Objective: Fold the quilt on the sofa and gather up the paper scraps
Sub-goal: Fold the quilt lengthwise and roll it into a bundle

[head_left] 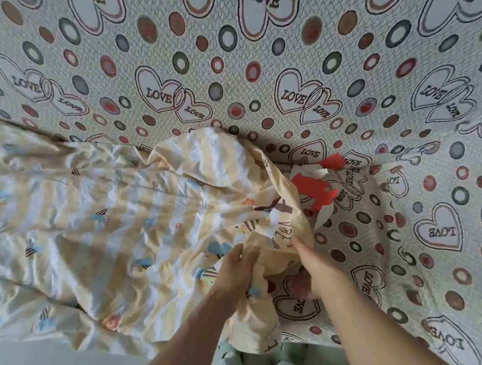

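Note:
A yellow-and-white striped quilt (97, 227) with bee prints lies rumpled across the left and middle of the sofa seat. My left hand (235, 270) is closed on a bunched edge of the quilt near the sofa's front. My right hand (314, 266) grips the same edge just to the right, fingers tucked under the fabric. Red and white paper scraps (315, 189) lie in a small pile on the seat beside the quilt's raised fold, a little beyond my hands.
The sofa (274, 68) wears a cover printed with "LOVE" hearts and coloured circles; its back rises ahead and the seat runs on to the right (434, 245). A pale floor shows at the bottom edge.

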A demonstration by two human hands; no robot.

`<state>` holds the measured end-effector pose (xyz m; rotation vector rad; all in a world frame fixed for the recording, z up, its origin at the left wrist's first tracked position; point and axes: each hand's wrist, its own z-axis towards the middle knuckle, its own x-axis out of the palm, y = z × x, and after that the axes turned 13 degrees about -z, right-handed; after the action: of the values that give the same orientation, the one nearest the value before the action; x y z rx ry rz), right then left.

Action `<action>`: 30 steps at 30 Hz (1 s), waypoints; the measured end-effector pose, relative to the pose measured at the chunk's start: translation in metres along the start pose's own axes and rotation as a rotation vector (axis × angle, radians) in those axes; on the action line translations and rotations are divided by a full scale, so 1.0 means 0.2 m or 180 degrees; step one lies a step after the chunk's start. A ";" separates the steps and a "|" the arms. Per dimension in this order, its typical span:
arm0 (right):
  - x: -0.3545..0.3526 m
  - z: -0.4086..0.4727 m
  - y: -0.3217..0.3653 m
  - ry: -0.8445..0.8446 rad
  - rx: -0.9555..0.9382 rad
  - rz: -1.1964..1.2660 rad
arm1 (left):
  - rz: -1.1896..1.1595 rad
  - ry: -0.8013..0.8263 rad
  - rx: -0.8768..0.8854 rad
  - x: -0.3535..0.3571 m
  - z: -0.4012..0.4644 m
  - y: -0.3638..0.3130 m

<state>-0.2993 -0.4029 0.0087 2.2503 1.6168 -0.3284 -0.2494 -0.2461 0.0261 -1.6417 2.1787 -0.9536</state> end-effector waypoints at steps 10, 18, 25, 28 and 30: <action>-0.07 0.06 0.16 -0.0591 -0.0507 0.1029 | 0.1545 0.0690 -0.0248 0.15 -0.07 0.19; -0.34 0.02 0.14 -0.0419 -0.1788 0.0062 | 0.0389 0.0295 0.0000 0.55 -0.05 0.29; -0.33 0.03 0.00 0.0597 -0.2199 -0.0936 | -0.0760 -0.1434 0.0308 0.69 0.09 0.10; -0.39 0.02 0.02 0.0870 -0.2158 -0.1021 | -0.0170 -0.1436 0.0052 0.66 0.12 0.11; -0.43 0.03 0.10 0.0771 -0.2212 -0.1049 | 0.0411 -0.1318 0.0199 0.62 0.12 0.11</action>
<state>-0.3090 -0.4862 0.0385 1.5422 1.8501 0.3946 -0.2943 -0.3669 0.0162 -1.4903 1.9243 -0.5770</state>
